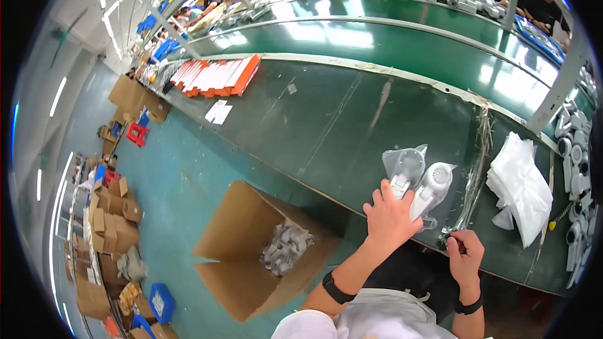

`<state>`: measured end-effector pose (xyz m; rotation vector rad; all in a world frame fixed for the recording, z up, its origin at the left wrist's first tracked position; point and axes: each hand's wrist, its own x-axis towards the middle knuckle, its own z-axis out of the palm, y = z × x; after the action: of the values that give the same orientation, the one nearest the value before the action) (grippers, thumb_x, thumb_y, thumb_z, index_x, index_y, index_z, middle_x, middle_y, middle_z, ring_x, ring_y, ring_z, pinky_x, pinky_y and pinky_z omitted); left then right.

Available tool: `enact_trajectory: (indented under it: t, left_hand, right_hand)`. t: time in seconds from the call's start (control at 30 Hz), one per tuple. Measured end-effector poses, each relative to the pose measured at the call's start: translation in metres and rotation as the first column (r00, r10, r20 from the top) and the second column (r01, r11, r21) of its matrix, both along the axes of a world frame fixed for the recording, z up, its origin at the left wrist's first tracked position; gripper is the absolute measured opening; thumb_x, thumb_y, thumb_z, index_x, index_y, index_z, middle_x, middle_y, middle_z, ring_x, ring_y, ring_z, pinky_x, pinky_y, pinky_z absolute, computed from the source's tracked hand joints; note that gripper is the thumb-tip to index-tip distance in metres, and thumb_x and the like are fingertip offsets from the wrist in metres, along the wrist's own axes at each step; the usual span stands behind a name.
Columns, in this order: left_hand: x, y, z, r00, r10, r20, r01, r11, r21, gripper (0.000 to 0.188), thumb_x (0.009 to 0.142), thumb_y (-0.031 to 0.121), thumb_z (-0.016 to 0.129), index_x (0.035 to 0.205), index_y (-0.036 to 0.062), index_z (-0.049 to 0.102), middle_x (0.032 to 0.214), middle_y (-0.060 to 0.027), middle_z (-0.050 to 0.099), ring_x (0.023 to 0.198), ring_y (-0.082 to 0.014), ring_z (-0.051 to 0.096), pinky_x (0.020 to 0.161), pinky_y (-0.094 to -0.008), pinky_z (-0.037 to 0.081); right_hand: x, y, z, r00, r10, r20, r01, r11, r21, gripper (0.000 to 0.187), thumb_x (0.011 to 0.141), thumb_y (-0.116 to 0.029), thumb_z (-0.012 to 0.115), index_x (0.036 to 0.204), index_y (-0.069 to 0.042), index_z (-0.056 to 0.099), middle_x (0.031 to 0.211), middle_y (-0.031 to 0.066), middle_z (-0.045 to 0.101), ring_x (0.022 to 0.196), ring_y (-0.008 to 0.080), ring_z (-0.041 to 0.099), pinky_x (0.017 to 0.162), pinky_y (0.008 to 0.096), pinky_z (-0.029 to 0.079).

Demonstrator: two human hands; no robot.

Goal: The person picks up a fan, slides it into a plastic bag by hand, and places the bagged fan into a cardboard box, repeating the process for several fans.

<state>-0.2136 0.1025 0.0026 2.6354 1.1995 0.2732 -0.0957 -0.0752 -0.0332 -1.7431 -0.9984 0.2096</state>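
My left hand [391, 213] rests on the dark green table, fingers laid over the stems of two white fan-like parts. One white part [434, 182] lies bare; the other [405, 166] sits inside a clear plastic bag. My right hand [466, 254] is near the table's front edge, fingers curled around the end of a thin clear strip or bag edge [474, 176] that runs away across the table.
A pile of clear plastic bags [521, 185] lies right of the parts, with grey-white parts [575, 163] stacked at the far right. An open cardboard box [264, 245] holding bagged parts stands on the floor at left. White and orange flat boxes [217, 76] lie farther along. Other people sit across the belts.
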Motion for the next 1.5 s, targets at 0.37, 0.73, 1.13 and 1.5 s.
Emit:
enact_trajectory:
  t: [0.37, 0.73, 1.13, 1.5]
  left_hand:
    - [-0.087, 0.032, 0.002, 0.936, 0.071, 0.345, -0.069, 0.997, -0.019, 0.056, 0.059, 0.035, 0.077, 0.109, 0.0107, 0.068, 0.126, -0.0318, 0.047, 0.109, -0.0469, 0.053, 0.086, -0.0510, 0.048]
    - [-0.396, 0.088, -0.088, 0.587, 0.793, -0.163, -0.807, 0.558, -0.192, 0.066, 0.065, 0.038, 0.073, 0.118, 0.0011, 0.062, 0.127, -0.0307, 0.049, 0.113, -0.0435, 0.054, 0.094, -0.0464, 0.047]
    - [-0.552, 0.048, -0.419, 0.400, 0.598, -0.694, -0.873, 0.018, -0.488, 0.088, 0.069, 0.055, 0.069, 0.130, -0.0070, 0.054, 0.128, -0.0280, 0.058, 0.120, -0.0378, 0.057, 0.099, -0.0420, 0.047]
    - [-0.493, -0.026, -0.486, 0.470, 0.272, -0.840, -0.883, 0.148, -0.446, 0.102, 0.073, 0.061, 0.066, 0.145, -0.0030, 0.033, 0.143, -0.0328, 0.041, 0.133, -0.0447, 0.040, 0.111, -0.0452, 0.033]
  right_hand:
    - [-0.005, 0.005, -0.011, 0.990, -0.036, 0.137, 0.041, 0.999, -0.034, 0.007, 0.089, -0.005, 0.064, 0.085, 0.001, 0.063, 0.079, 0.0100, 0.061, 0.065, 0.0192, 0.053, 0.058, 0.0298, 0.040]
    - [-0.052, 0.067, 0.005, 0.964, 0.256, 0.068, -0.235, 0.945, -0.226, 0.008, 0.086, -0.007, 0.066, 0.090, -0.001, 0.063, 0.078, 0.0091, 0.061, 0.059, 0.0186, 0.050, 0.055, 0.0299, 0.039]
    - [-0.045, 0.059, -0.031, 0.837, 0.209, 0.506, -0.095, 0.966, -0.242, 0.024, 0.094, -0.020, 0.055, 0.097, 0.004, 0.058, 0.074, 0.0099, 0.048, 0.066, 0.0214, 0.042, 0.061, 0.0331, 0.032]
    - [-0.040, 0.030, -0.033, 0.788, 0.141, 0.599, 0.076, 0.944, -0.322, 0.041, 0.093, -0.034, 0.052, 0.101, 0.006, 0.057, 0.071, 0.0060, 0.041, 0.064, 0.0182, 0.036, 0.069, 0.0351, 0.033]
